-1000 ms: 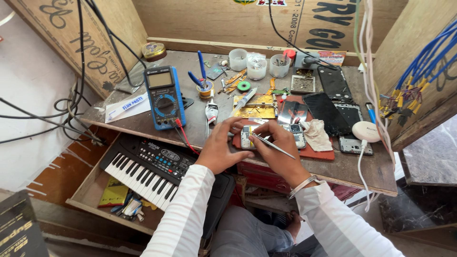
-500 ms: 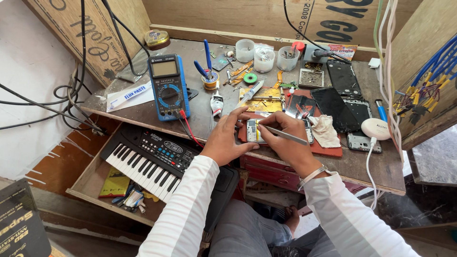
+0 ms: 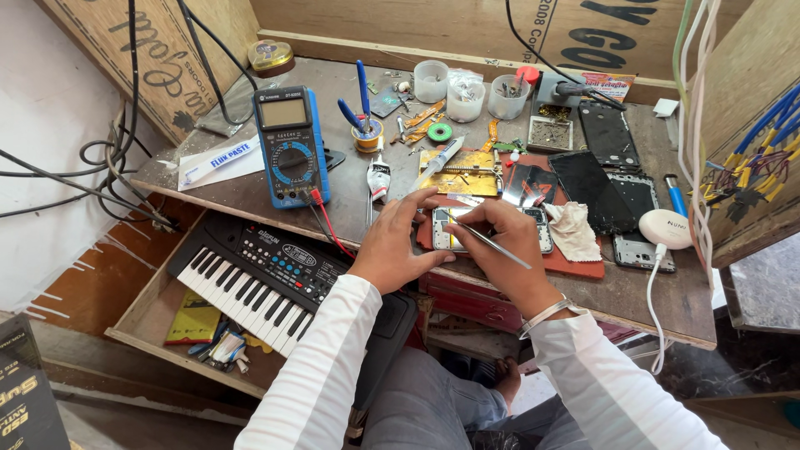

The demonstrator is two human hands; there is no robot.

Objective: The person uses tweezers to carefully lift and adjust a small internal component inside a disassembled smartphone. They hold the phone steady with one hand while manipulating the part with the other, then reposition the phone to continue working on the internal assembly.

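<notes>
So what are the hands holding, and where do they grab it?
The right hand pinches a thin metal tool near its front end, between the fingers. The left hand steadies an opened phone on the red mat, fingers at its left end.

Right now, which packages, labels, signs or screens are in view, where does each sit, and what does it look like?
Multimeter: blue case, grey blank screen, left of the hands on the bench.
White tube: lies flat left of the meter, blue lettering.
Dark phone panels: flat, black, right rear of the bench.
Opened phone: on the red mat, steadied by the left hand; right hand holds a thin tool.
Printed boards: brown, dark lettering, behind.
</notes>
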